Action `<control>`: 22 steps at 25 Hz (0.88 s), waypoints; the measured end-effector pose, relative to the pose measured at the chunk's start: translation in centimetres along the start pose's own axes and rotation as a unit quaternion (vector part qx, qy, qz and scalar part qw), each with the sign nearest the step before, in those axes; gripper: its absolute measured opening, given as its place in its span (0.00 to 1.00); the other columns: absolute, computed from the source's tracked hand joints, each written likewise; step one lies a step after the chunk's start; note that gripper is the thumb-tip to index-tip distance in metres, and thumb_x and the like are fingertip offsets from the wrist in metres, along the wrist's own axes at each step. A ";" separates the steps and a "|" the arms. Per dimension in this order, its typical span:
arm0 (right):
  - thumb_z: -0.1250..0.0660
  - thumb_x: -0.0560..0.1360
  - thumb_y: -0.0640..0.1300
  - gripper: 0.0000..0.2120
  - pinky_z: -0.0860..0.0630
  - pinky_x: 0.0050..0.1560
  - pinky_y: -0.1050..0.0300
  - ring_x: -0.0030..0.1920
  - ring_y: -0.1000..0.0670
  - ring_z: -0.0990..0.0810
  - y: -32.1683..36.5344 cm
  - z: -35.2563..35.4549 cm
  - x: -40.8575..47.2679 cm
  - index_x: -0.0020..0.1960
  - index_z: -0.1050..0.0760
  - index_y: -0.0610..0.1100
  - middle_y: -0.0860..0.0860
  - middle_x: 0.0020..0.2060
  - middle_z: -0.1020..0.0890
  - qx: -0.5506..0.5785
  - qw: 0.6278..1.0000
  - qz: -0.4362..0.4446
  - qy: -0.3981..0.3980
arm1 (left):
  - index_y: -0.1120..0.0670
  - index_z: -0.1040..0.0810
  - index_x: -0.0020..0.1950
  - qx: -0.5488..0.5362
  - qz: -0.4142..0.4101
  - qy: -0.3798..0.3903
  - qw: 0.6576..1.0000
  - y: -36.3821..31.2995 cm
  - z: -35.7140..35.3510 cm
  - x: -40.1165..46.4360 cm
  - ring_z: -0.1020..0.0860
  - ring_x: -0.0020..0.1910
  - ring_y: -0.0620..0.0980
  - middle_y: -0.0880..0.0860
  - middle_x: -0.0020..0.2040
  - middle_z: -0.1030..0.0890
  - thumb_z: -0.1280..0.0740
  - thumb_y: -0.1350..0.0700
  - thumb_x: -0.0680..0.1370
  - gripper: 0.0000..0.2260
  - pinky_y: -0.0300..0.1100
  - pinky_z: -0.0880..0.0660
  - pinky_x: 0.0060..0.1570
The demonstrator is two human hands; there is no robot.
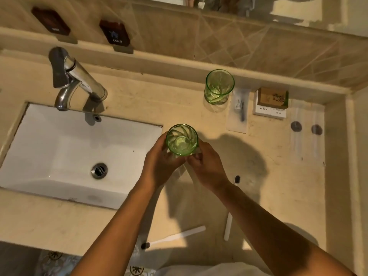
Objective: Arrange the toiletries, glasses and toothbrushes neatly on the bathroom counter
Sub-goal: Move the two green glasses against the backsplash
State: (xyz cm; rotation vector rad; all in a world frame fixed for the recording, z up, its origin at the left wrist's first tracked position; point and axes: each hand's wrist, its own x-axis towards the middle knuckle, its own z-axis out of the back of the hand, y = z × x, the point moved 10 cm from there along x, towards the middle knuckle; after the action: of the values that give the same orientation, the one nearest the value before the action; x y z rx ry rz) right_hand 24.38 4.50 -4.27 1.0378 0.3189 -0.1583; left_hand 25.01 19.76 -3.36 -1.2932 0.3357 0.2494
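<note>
Green glass (pixel 182 140) is held upright by both hands, just to the right of the white sink (pixel 59 148), over the beige counter (pixel 268 166). The left hand (pixel 161 162) wraps its fingers around the left side of this glass, and the right hand (pixel 207 164) grips it from the right side, so the two hands are close together and their fingertips almost meet under the glass. I cannot tell if its bottom touches the counter. A second green glass (pixel 219 87) stands upright further back from the sink, near the wall ledge. Just right of that glass lies a wrapped toothbrush (pixel 239 108) in a clear packet, and beside it are small white boxes (pixel 269 111) with a brown box (pixel 273 96) on top. Two round dark caps (pixel 306 128) lie more to the right. One white toothbrush with dark bristles (pixel 175 237) lies on the counter at the front right of the sink, near the counter edge, and another white toothbrush (pixel 231 216) lies partly under the right forearm. The chrome faucet (pixel 77 80) stands behind the sink, and above it two dark labels are on the wall, one reading COLD (pixel 115 33)
</note>
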 end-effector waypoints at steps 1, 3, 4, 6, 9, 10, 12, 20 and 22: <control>0.32 0.76 0.44 0.18 0.29 0.46 0.72 0.48 0.61 0.22 0.6 0.3 1.1 0.66 0.25 0.52 0.53 0.51 0.20 0.007 1.000 0.012 -0.006 | 0.45 0.26 0.64 -0.012 -0.001 -0.004 1.000 -0.6 0.1 1.1 0.20 0.53 0.31 0.42 0.57 0.18 0.21 0.65 0.70 0.29 0.31 0.22 0.53; 0.33 0.76 0.40 0.18 0.31 0.42 0.76 0.45 0.66 0.23 2.0 1.1 3.2 0.66 0.25 0.48 0.54 0.50 0.20 0.019 0.999 0.026 -0.026 | 0.42 0.28 0.63 -0.025 -0.006 -0.013 1.000 -2.1 0.5 3.4 0.21 0.51 0.25 0.37 0.56 0.20 0.21 0.66 0.70 0.30 0.29 0.21 0.52; 0.33 0.77 0.40 0.18 0.32 0.42 0.77 0.44 0.66 0.23 2.3 1.4 4.3 0.66 0.25 0.47 0.52 0.50 0.20 0.023 0.999 0.027 -0.036 | 0.43 0.29 0.63 -0.031 -0.009 -0.015 0.999 -2.7 0.5 4.6 0.22 0.49 0.23 0.36 0.55 0.22 0.21 0.66 0.70 0.30 0.28 0.22 0.50; 0.35 0.79 0.41 0.18 0.32 0.43 0.78 0.47 0.62 0.23 3.2 1.9 6.3 0.69 0.26 0.47 0.50 0.54 0.19 0.031 0.998 0.023 -0.054 | 0.46 0.30 0.63 -0.039 -0.018 -0.021 0.999 -3.7 0.8 6.8 0.23 0.47 0.22 0.35 0.54 0.23 0.22 0.65 0.71 0.28 0.23 0.25 0.45; 0.35 0.80 0.41 0.17 0.31 0.46 0.80 0.49 0.62 0.21 3.2 2.3 8.8 0.69 0.26 0.48 0.54 0.55 0.18 0.089 0.992 -0.002 -0.085 | 0.44 0.30 0.63 -0.030 -0.027 -0.023 0.999 -4.7 0.6 9.8 0.23 0.52 0.29 0.35 0.54 0.23 0.22 0.63 0.71 0.27 0.22 0.26 0.44; 0.35 0.80 0.41 0.18 0.31 0.46 0.80 0.48 0.65 0.21 2.8 2.4 9.3 0.69 0.27 0.48 0.56 0.54 0.19 0.111 0.989 -0.018 -0.096 | 0.44 0.29 0.62 -0.026 -0.028 -0.021 0.999 -4.8 0.4 10.6 0.23 0.52 0.30 0.35 0.54 0.23 0.22 0.62 0.71 0.27 0.23 0.26 0.44; 0.35 0.80 0.40 0.20 0.29 0.46 0.79 0.49 0.64 0.20 2.0 2.5 10.3 0.71 0.30 0.48 0.57 0.54 0.19 0.128 0.984 -0.046 -0.117 | 0.41 0.28 0.59 -0.018 -0.033 -0.022 0.999 -5.0 0.1 12.0 0.22 0.50 0.29 0.35 0.53 0.22 0.22 0.63 0.71 0.26 0.23 0.26 0.44; 0.38 0.74 0.32 0.34 0.22 0.65 0.46 0.66 0.50 0.22 1.0 0.9 12.5 0.77 0.37 0.51 0.49 0.67 0.23 0.177 0.977 -0.049 -0.108 | 0.46 0.26 0.62 -0.002 -0.035 -0.021 0.999 -4.8 -0.6 16.1 0.22 0.50 0.24 0.37 0.52 0.19 0.22 0.64 0.70 0.26 0.23 0.27 0.48; 0.37 0.75 0.32 0.34 0.21 0.63 0.48 0.64 0.51 0.21 1.0 0.7 12.9 0.77 0.38 0.53 0.50 0.67 0.22 0.172 0.978 -0.049 -0.104 | 0.46 0.27 0.63 0.003 -0.037 -0.019 0.999 -4.9 -0.6 16.5 0.22 0.49 0.25 0.37 0.52 0.19 0.22 0.65 0.70 0.27 0.24 0.26 0.48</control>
State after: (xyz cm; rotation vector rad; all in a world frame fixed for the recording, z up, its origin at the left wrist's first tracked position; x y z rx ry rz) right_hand 36.92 4.71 -7.40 1.3354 0.1537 -0.4188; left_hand 41.95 17.84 -5.37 -1.2905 0.2556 0.2108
